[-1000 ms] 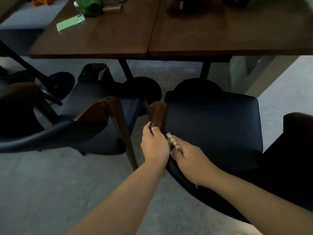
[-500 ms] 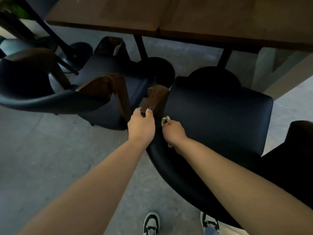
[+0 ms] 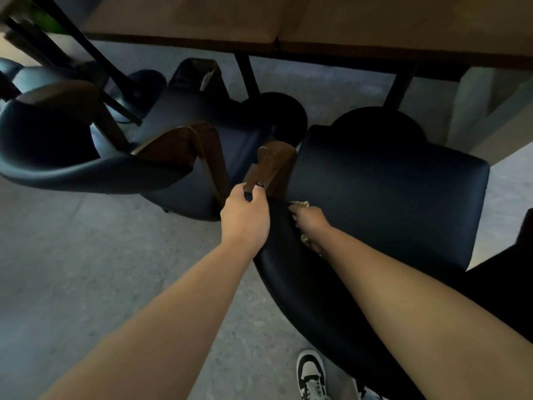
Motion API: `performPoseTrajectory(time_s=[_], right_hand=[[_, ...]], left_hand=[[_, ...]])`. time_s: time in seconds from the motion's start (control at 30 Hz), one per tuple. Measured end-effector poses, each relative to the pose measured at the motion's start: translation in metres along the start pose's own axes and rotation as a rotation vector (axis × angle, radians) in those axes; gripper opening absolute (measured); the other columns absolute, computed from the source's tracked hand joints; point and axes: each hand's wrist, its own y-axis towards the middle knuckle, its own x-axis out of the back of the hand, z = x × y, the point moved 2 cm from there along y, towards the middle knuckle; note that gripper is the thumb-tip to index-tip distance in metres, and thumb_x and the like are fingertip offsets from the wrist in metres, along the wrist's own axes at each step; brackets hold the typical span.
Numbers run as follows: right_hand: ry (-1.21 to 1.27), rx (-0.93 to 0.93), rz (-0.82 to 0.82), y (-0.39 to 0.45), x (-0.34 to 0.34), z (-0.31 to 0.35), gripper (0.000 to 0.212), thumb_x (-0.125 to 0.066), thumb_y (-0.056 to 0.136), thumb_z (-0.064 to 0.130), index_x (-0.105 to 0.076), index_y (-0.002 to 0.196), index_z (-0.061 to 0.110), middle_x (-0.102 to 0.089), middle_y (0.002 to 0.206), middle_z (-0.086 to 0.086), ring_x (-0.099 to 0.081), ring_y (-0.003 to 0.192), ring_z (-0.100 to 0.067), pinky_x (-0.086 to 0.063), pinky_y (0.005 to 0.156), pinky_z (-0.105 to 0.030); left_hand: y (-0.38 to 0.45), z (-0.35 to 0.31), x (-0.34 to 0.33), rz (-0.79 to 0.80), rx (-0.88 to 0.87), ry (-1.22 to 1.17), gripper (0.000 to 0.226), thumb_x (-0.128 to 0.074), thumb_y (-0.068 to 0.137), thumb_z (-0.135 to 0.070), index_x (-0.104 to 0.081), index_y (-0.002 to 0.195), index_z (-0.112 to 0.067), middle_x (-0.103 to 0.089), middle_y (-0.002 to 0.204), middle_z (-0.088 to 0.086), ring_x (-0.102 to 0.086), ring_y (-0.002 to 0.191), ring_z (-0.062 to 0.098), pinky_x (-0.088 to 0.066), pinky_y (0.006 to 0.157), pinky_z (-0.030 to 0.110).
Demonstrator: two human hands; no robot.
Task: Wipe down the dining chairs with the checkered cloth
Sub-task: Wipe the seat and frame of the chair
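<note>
A dark blue padded dining chair with a wooden armrest stands right in front of me. My left hand grips the near end of that armrest, thumb over the top. My right hand sits just inside the curved backrest, holding the bunched checkered cloth against the padding. Only small bits of the cloth show past my fingers and under my wrist.
A second dark chair with wooden arms stands to the left, close to the first. The wooden table edge runs across the top, with black legs and round bases beneath. My sneakers are on the grey floor.
The view has tilted down and closer. My left hand slid up onto the armrest end and closed round it. My right hand with the cloth moved up the inside of the backrest.
</note>
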Motion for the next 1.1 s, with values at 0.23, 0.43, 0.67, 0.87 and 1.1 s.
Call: performPoseTrajectory(time_s=[0.23,0.43,0.67,0.87,1.1], right_hand=[[-0.273,0.288,-0.142,-0.027,0.002,0.014,0.024,-0.041,0.097,0.019,-0.058,0.080,0.016,-0.059,0.081,-0.005,-0.055,0.077,-0.022,-0.035,0.057,-0.027],[-0.302,0.496,-0.077,-0.090,-0.001,0.025,0.024,-0.042,0.099,0.018,-0.063,0.109,0.016,-0.065,0.104,-0.006,-0.059,0.099,-0.023,-0.037,0.075,-0.024],[-0.468,0.695,0.082,-0.179,0.009,-0.003,0.049,-0.041,0.099,0.016,-0.035,0.147,0.017,-0.036,0.151,0.004,-0.027,0.141,-0.010,-0.021,0.117,-0.025],[-0.550,0.385,-0.055,-0.143,0.018,0.009,0.025,-0.040,0.093,0.011,-0.063,0.101,0.005,-0.065,0.100,-0.016,-0.063,0.086,-0.030,-0.049,0.069,-0.028],[-0.568,0.037,-0.072,-0.054,0.013,0.002,0.027,-0.044,0.095,0.012,-0.059,0.113,-0.002,-0.063,0.112,-0.019,-0.062,0.100,-0.032,-0.040,0.067,-0.026]], left_hand=[[-0.001,0.001,0.000,0.014,0.020,-0.049,0.024,-0.045,0.100,-0.037,-0.061,0.112,-0.025,-0.059,0.078,-0.005,-0.055,0.064,0.008,-0.037,0.055,0.025],[-0.006,-0.005,0.003,-0.016,0.051,-0.100,0.032,-0.040,0.101,-0.036,-0.063,0.115,-0.019,-0.062,0.101,0.000,-0.057,0.094,0.020,-0.038,0.080,0.034],[-0.003,-0.001,0.002,-0.016,0.048,-0.129,0.033,-0.040,0.100,-0.036,-0.064,0.110,-0.015,-0.060,0.088,-0.001,-0.054,0.078,0.013,-0.037,0.070,0.033],[-0.002,0.001,0.000,-0.022,0.054,-0.104,0.033,-0.041,0.100,-0.034,-0.063,0.113,-0.015,-0.054,0.075,-0.007,-0.051,0.065,0.006,-0.032,0.055,0.026],[0.002,0.004,-0.001,-0.021,0.066,-0.113,0.035,-0.041,0.100,-0.035,-0.062,0.119,-0.013,-0.050,0.071,-0.008,-0.048,0.062,0.007,-0.034,0.056,0.027]])
